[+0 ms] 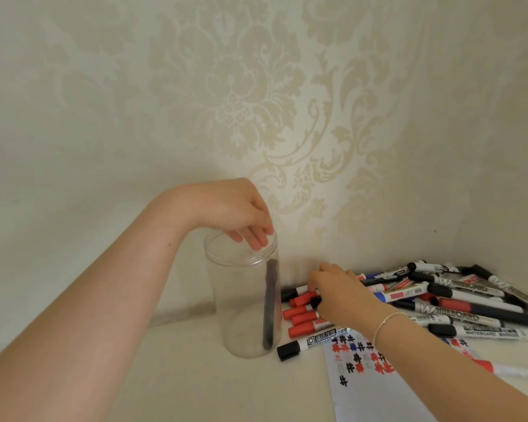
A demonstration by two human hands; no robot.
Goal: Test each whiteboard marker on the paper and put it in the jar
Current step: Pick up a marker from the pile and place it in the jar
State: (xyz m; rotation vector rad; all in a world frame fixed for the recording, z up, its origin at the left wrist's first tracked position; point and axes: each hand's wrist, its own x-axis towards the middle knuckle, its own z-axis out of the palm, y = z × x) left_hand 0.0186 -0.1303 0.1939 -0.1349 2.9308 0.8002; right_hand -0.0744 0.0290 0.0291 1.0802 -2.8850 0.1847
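A tall clear plastic jar (235, 315) stands open on the cream surface. One black marker (269, 312) stands inside it, leaning on the right wall. My left hand (229, 208) hovers over the jar mouth with its fingertips dipping past the rim; they do not touch the marker. My right hand (339, 293) reaches into the pile of whiteboard markers (457, 300), fingers curled around a black-capped marker (316, 301). The test paper (372, 388) lies under my right forearm, covered with several red, black and blue hash marks.
Several red-capped markers (302, 315) lie between jar and pile. A black-capped marker (290, 350) rests at the paper's top left corner, close to the jar's base. A red-capped marker (485, 365) lies at the right edge. The patterned wall (256, 117) rises just behind.
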